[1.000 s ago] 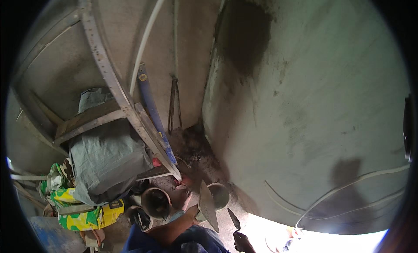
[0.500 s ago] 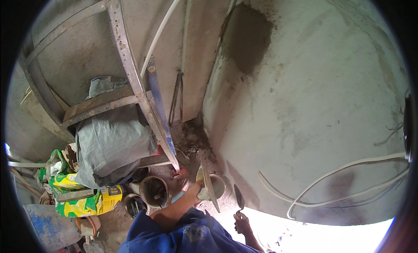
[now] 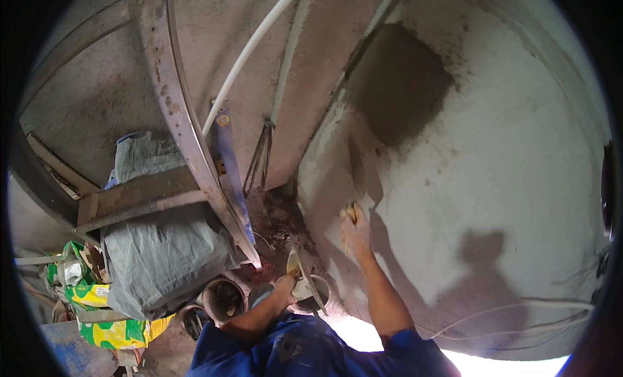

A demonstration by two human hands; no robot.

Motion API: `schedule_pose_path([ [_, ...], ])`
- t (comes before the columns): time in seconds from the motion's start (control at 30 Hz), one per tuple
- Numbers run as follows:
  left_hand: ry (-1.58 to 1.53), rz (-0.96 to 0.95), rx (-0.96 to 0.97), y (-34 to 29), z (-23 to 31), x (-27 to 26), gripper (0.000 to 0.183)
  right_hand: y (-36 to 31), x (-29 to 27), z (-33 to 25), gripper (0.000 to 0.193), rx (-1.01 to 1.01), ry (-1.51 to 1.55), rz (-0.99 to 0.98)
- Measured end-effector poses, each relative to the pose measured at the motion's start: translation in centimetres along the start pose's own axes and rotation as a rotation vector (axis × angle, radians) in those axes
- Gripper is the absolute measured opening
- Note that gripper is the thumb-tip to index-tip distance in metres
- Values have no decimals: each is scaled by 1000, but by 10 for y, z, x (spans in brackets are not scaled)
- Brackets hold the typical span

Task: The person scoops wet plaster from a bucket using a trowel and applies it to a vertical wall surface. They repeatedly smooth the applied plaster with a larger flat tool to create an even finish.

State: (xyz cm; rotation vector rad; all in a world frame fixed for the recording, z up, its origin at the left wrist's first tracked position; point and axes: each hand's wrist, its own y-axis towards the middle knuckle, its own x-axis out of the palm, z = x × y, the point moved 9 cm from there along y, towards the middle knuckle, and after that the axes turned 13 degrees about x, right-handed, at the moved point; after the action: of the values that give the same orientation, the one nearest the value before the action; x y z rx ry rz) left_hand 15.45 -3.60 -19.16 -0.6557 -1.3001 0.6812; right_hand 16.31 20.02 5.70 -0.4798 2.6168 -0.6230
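Observation:
My right hand (image 3: 356, 233) is raised beside the pale wall (image 3: 441, 215), closed round the handle of a trowel (image 3: 357, 166). The trowel's narrow blade points up, just below a dark patch of wet mortar (image 3: 399, 85); whether it touches the wall I cannot tell. Low in front of my body, my left hand (image 3: 285, 287) grips a flat plasterer's board (image 3: 309, 281), seen nearly edge-on. Under the board stands a pale bucket (image 3: 324, 292), partly hidden by it.
At left, a metal-framed scaffold (image 3: 170, 98) carries a wooden plank and a grey sheet (image 3: 165, 260). A blue spirit level (image 3: 232, 163) leans behind it. More buckets (image 3: 224, 299) and yellow-green sacks (image 3: 117, 331) stand lower left. Pale cables (image 3: 519, 305) hang by the wall at right.
My right hand has risen from low down to the wall with the trowel, its blade now under the dark patch. My left hand stays low with the board. The view has shifted somewhat.

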Motion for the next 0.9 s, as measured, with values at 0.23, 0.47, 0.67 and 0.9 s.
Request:
schedule_pose_path([
  [0.23,1,23,-40,14,30,19,31,113,55,-125,70,-136,-51,-10],
  [0.47,-56,7,-61,45,39,17,38,229,61,-104,62,-300,-337,146],
  [0.67,-12,75,-20,46,47,7,38,211,60,-29,57,-75,-493,-48],
  [0.9,-99,-4,-84,60,35,23,35,184,24,-67,58,-257,-508,182],
])
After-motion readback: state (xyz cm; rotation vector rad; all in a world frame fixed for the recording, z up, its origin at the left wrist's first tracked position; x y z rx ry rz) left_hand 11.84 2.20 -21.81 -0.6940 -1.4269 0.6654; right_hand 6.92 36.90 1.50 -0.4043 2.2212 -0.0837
